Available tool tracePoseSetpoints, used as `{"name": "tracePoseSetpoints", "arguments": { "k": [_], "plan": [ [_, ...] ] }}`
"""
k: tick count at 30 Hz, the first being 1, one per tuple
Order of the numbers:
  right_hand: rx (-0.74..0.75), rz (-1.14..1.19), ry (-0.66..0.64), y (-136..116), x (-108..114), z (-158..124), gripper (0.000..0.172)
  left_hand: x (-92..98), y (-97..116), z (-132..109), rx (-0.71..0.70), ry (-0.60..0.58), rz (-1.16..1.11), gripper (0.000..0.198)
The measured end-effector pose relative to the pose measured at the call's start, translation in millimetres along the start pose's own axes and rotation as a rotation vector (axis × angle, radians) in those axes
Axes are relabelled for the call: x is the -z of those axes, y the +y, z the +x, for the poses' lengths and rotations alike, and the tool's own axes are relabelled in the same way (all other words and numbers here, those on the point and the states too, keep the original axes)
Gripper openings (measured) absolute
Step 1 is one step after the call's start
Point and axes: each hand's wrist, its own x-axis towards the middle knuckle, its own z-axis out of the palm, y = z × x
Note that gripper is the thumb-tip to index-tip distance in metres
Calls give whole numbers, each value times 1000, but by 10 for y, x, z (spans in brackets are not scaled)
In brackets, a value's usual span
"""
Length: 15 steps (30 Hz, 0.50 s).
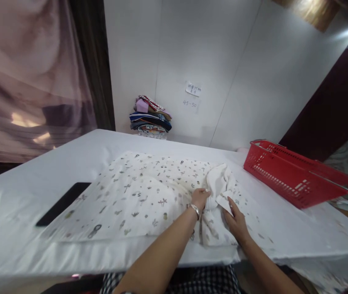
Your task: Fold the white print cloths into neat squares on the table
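handling of a printed cloth, clock directions taken from the cloth's middle, twelve pointing away from the person. the white cloth [149,200], patterned with small scattered motifs, lies across the middle of the white-covered desk [17,208]; its main part is spread with soft creases, while its three o'clock end is bunched and partly turned over. the step in hand appears to be working this gathered end. the left hand [200,198], at three o'clock, has its grip closed on a bunched fold; the right hand [235,220], at four o'clock, has a narrow grip, pinching a plain white flap [224,203], whether label or cloth edge one cannot tell. the next move would call for keeping the fold steady on the left while the right grip guides the flap without dragging the spread part. surroundings: a flat black object [65,204] at nine o'clock, meeting the cloth's edge; a red basket [287,175] at three o'clock, beyond the hands; folded fabrics [151,116] stacked at twelve o'clock. nothing blocks the hands, though the basket limits sideways room and loose folds may snag the fingers.
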Motion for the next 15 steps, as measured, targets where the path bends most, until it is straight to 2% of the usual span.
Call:
{"name": "tracePoseSetpoints", "arguments": {
  "k": [3,7,11,15],
  "plan": [
    [-25,-18,-11,-2,-3,7,57,10,-53,20,-26,16,0,29],
    [-62,-50,11,-12,2,4,54,22,-149,46,-46,-21,8,22],
    [-36,-168,-7,-53,16,-20,51,48,-231,24,-115,-65,2,27],
    [-22,-237,-60,-60,24,-28,42,93,-260,-28,-164,-127,-93,47]
  ]
}}
